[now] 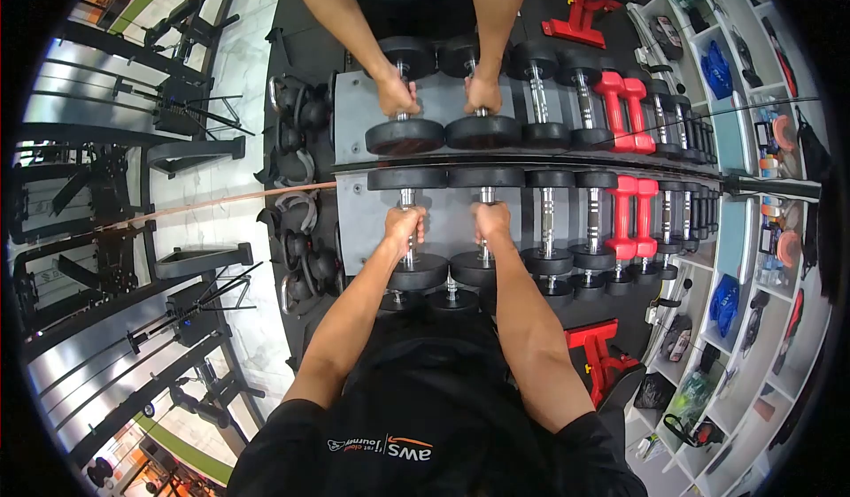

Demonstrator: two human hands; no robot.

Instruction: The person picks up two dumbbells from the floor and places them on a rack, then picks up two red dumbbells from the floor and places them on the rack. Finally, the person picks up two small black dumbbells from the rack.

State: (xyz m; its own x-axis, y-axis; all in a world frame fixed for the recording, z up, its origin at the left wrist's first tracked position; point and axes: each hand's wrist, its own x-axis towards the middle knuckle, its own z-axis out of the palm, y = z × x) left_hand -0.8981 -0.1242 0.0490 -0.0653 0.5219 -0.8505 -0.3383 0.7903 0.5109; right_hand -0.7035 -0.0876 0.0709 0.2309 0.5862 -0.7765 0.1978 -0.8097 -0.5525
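My left hand (pixel 405 225) is wrapped around the chrome handle of a large black dumbbell (pixel 418 271). Beside it, my right hand (pixel 492 223) grips the handle of a second dumbbell (pixel 472 269) of much the same size, its fingers partly hidden. Both dumbbells lie side by side over the grey rack top (pixel 358 214), their far heads close to the mirror. Right of my right hand stands another chrome-handled dumbbell (pixel 547 218). Under the near heads, the ends of lower-tier dumbbells (pixel 452 296) show.
Red dumbbells (pixel 622 218) and smaller black ones continue to the right. Kettlebells (pixel 305 262) sit left of the rack. A mirror (pixel 354 112) behind reflects my arms. White shelves (pixel 753 329) with bags stand far right, near a red-framed bench (pixel 602 355). Gym machines (pixel 186 320) occupy the left.
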